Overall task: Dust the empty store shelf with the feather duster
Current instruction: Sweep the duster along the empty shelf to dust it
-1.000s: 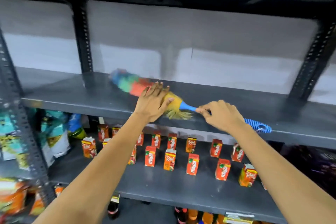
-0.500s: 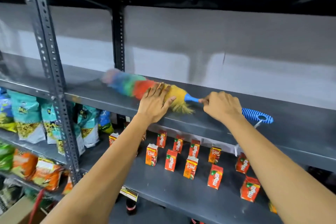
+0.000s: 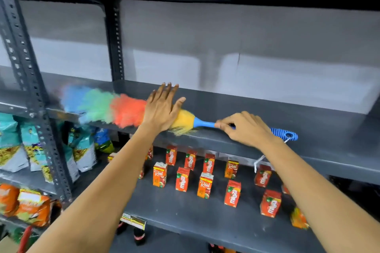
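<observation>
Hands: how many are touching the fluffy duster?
2. The left hand lies flat and open on the duster feathers. The right hand pinches its blue handle further right. None seem hidden.

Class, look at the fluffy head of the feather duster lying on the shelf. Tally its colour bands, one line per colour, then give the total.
Feather duster bands:
Blue band: 1
Green band: 1
Orange-red band: 1
Yellow band: 1
Total: 4
</observation>
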